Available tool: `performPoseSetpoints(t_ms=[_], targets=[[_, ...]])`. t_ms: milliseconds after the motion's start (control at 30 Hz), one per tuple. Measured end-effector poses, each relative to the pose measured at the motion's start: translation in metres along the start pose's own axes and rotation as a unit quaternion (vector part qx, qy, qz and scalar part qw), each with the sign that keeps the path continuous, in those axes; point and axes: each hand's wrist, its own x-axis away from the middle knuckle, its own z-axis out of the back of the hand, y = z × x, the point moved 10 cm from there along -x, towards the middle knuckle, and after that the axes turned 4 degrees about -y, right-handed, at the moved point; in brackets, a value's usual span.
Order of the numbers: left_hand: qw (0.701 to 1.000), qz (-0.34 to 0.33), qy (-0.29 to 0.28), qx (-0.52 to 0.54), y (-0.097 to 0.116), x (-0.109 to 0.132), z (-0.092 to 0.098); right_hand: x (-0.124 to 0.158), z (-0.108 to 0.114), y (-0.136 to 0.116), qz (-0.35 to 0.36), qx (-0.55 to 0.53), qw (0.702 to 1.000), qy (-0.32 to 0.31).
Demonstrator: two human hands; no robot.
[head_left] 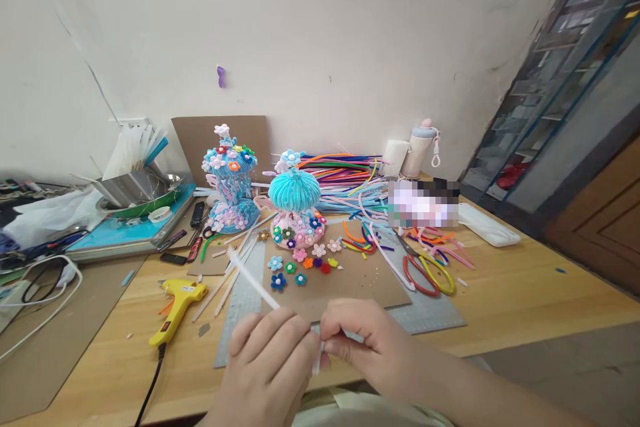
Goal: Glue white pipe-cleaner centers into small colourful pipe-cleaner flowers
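Observation:
My left hand (267, 363) and my right hand (367, 343) meet near the table's front edge, both pinching a white pipe cleaner (250, 277). Its free end slants up and to the left over a metal ruler (243, 310). Just beyond my hands lies a brown cardboard sheet (350, 280) with several small pipe-cleaner flowers (300, 267) on it. Behind them stand a turquoise mushroom-shaped model (295, 203) on a pink flowered base and a taller blue flowered model (229, 177).
A yellow glue gun (177, 303) lies at the left with its black cord running off the front edge. Red-and-yellow scissors (427, 270) lie right of the cardboard. A heap of coloured pipe cleaners (345, 180) is at the back, a steel bowl (135, 190) at the left.

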Motion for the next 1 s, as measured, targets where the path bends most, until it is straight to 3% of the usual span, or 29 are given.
performPoseSetpoints(t_ms=[133, 200, 233, 267, 333, 400, 467, 567, 633, 733, 800, 867, 933, 1000], targets=[[0.99, 0.03, -0.052, 0.128, -0.007, -0.005, -0.012, 0.0, -0.009, -0.016, 0.057, 0.064, 0.996, -0.04], [0.962, 0.111, -0.063, 0.24, -0.02, 0.002, -0.027, 0.004, -0.012, -0.029, 0.137, 0.137, 0.981, -0.03], [0.929, 0.184, -0.07, 0.313, -0.03, 0.01, -0.04, 0.008, -0.013, -0.035, 0.182, 0.178, 0.967, -0.019], [0.877, 0.268, -0.078, 0.392, -0.04, 0.021, -0.055, 0.012, -0.015, -0.039, 0.223, 0.215, 0.951, -0.006], [0.732, 0.42, -0.082, 0.53, -0.049, 0.047, -0.085, 0.019, -0.016, -0.042, 0.269, 0.253, 0.929, 0.013], [0.611, 0.494, -0.078, 0.614, -0.045, 0.06, -0.1, 0.019, -0.01, -0.039, 0.267, 0.233, 0.935, 0.032], [0.545, 0.507, -0.08, 0.663, -0.039, 0.056, -0.102, 0.017, 0.005, -0.036, 0.247, 0.172, 0.951, 0.065], [0.477, 0.479, -0.115, 0.728, -0.027, 0.036, -0.101, 0.014, 0.028, -0.035, 0.238, 0.099, 0.959, 0.122], [0.466, 0.451, -0.118, 0.752, -0.024, 0.019, -0.101, 0.011, 0.038, -0.037, 0.242, 0.09, 0.955, 0.148], [0.491, 0.443, -0.08, 0.745, -0.034, 0.001, -0.104, 0.004, 0.048, -0.032, 0.221, 0.108, 0.952, 0.183], [0.53, 0.448, -0.06, 0.717, -0.045, -0.007, -0.107, -0.003, 0.054, -0.019, 0.166, 0.123, 0.957, 0.202], [0.59, 0.444, -0.033, 0.674, -0.059, -0.015, -0.105, -0.008, 0.06, 0.0, 0.091, 0.093, 0.968, 0.217], [0.646, 0.434, 0.015, 0.628, -0.077, -0.023, -0.098, -0.01, 0.063, 0.025, 0.008, -0.023, 0.974, 0.227], [0.674, 0.421, 0.071, 0.603, -0.094, -0.029, -0.093, -0.013, 0.051, 0.051, -0.065, -0.191, 0.958, 0.204]])
